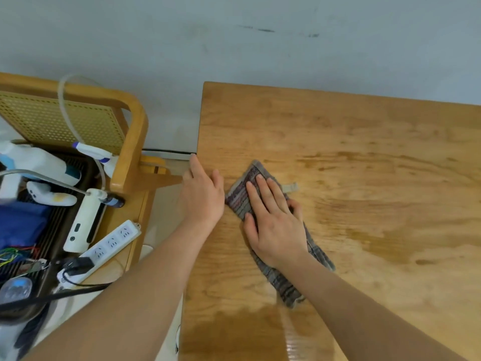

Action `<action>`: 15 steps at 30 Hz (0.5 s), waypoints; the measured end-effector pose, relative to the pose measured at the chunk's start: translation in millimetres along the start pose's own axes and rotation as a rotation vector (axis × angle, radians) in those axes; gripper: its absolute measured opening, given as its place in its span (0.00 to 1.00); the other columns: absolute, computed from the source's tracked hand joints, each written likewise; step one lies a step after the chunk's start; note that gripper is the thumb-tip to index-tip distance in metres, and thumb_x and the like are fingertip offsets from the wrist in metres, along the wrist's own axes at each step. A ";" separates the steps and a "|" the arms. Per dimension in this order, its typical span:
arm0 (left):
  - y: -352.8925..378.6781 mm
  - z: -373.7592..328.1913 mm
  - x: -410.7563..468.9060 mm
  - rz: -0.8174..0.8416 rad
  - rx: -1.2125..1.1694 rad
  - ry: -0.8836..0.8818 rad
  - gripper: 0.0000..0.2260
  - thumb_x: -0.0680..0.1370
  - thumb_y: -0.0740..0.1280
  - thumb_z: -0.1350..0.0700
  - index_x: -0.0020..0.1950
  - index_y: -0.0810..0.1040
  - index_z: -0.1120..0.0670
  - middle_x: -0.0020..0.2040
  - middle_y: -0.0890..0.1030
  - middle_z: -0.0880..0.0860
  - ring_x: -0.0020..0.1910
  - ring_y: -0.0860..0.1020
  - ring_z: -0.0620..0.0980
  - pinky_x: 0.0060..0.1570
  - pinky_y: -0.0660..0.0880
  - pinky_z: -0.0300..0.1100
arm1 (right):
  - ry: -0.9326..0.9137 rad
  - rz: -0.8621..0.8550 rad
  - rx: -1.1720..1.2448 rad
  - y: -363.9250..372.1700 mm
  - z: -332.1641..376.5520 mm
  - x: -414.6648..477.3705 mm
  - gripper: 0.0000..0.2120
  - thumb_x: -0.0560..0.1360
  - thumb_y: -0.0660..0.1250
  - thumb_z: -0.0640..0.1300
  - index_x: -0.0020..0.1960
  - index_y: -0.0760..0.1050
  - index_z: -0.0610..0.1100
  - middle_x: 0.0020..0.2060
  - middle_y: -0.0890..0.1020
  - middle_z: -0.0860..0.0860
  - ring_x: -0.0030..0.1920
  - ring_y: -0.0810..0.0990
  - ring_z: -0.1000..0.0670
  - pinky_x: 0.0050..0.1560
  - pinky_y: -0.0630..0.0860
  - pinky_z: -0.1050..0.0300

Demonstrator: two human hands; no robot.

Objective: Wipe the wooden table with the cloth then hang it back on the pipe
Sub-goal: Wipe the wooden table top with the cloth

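The wooden table [364, 157] fills the right half of the view, with damp darker streaks across its top. A grey striped cloth [240, 196] lies flat near the table's left edge. My right hand [273, 220] presses down on the cloth with fingers spread flat. My left hand [201, 194] rests on the table's left edge just beside the cloth, fingers together, holding nothing. No pipe for hanging the cloth can be told for sure.
Left of the table stands a wooden chair [130, 142] with a perforated back, loaded with spray bottles [33, 160], a white power strip [104, 248], cables and a blue cloth. A pale wall [234, 43] runs behind the table.
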State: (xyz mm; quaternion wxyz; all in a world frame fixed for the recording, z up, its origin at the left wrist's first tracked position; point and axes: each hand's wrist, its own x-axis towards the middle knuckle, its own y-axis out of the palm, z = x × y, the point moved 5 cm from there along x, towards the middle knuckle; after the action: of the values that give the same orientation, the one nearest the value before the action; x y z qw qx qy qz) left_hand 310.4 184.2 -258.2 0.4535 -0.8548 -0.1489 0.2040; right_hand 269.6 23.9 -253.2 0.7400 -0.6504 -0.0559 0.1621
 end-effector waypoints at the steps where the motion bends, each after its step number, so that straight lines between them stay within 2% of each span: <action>1: 2.1 -2.7 6.7 -0.006 -0.005 -0.019 0.27 0.82 0.52 0.45 0.77 0.52 0.56 0.69 0.69 0.60 0.59 0.75 0.59 0.42 0.67 0.46 | 0.014 -0.012 -0.001 -1.8 -3.0 12.2 0.27 0.80 0.49 0.55 0.78 0.58 0.49 0.77 0.59 0.50 0.77 0.56 0.50 0.66 0.63 0.45; 5: 4.2 -9.6 20.8 -0.040 -0.016 -0.037 0.25 0.81 0.51 0.45 0.74 0.56 0.57 0.66 0.72 0.60 0.52 0.77 0.59 0.36 0.67 0.44 | 0.076 -0.047 0.012 -6.9 -14.9 55.4 0.28 0.80 0.47 0.56 0.78 0.56 0.50 0.78 0.56 0.51 0.78 0.52 0.52 0.67 0.60 0.46; 8: 2.1 -10.2 17.6 -0.039 -0.013 -0.066 0.22 0.81 0.50 0.45 0.72 0.58 0.55 0.61 0.74 0.58 0.44 0.76 0.56 0.29 0.61 0.42 | 0.119 -0.052 0.033 -12.1 -23.1 90.1 0.28 0.80 0.46 0.56 0.79 0.53 0.51 0.78 0.53 0.52 0.78 0.49 0.53 0.69 0.57 0.45; 12: 0.6 -13.7 13.5 -0.095 0.053 -0.038 0.22 0.82 0.50 0.47 0.73 0.58 0.56 0.57 0.77 0.59 0.44 0.78 0.58 0.32 0.65 0.44 | 0.161 -0.078 0.052 -18.6 -23.8 145.7 0.28 0.80 0.47 0.55 0.79 0.51 0.49 0.79 0.52 0.50 0.78 0.48 0.51 0.73 0.52 0.43; 15: 2.0 -16.4 18.2 -0.105 0.113 -0.053 0.23 0.82 0.49 0.48 0.75 0.57 0.58 0.54 0.78 0.60 0.41 0.79 0.59 0.29 0.68 0.45 | 0.092 -0.088 0.052 -21.2 -14.3 179.6 0.29 0.80 0.47 0.54 0.79 0.53 0.48 0.78 0.53 0.48 0.78 0.49 0.50 0.75 0.48 0.42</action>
State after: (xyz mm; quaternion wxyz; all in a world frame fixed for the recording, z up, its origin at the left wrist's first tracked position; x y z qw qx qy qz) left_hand 334.4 179.4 -255.4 0.5069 -0.8131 -0.1937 0.2105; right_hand 446.3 64.3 -257.6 0.7649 -0.6345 -0.0463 0.1006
